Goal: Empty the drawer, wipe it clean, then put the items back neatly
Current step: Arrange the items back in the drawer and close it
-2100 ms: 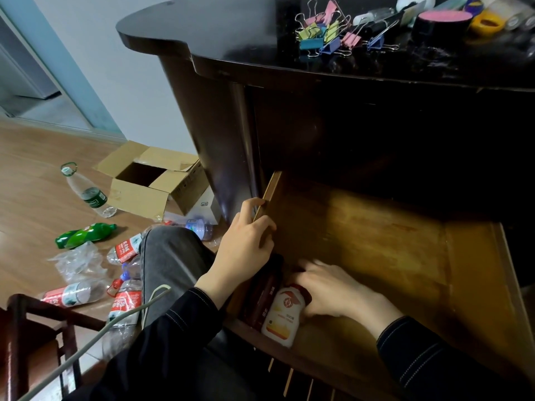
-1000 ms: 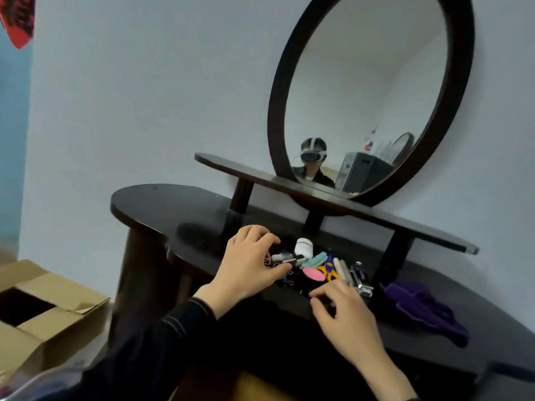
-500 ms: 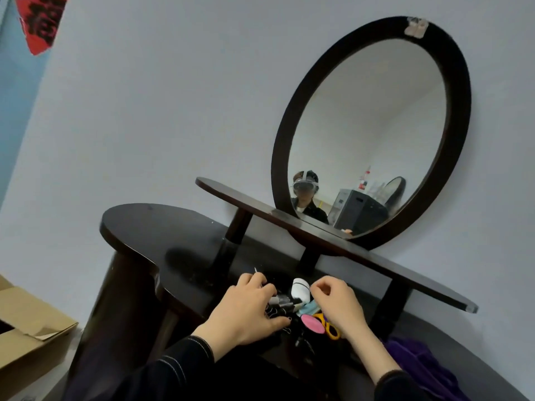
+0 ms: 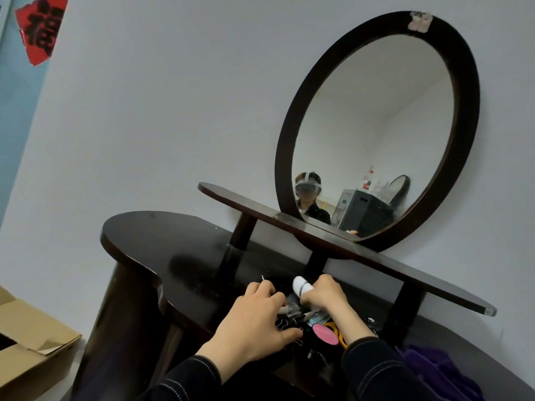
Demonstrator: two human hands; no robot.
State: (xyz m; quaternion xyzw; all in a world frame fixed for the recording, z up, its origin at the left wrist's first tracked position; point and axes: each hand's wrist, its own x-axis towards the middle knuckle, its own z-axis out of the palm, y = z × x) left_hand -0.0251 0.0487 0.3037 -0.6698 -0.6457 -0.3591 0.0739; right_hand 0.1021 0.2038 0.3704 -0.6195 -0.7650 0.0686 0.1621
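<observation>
Head view: small items (image 4: 324, 334) lie heaped on the dark dressing table (image 4: 173, 241), in front of the mirror shelf's posts. The right hand (image 4: 327, 295) curls its fingers round a white oval case (image 4: 299, 285) at the heap's far edge. The left hand (image 4: 254, 322) rests on the binder clips (image 4: 285, 324), fingers bent into them; whether it grips any cannot be told. A purple cloth (image 4: 434, 371) lies to the right.

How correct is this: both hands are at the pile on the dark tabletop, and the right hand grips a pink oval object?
One error: in the head view the oval object the right hand grips is white, not pink. The left hand is also at the pile on the dark tabletop.
</observation>
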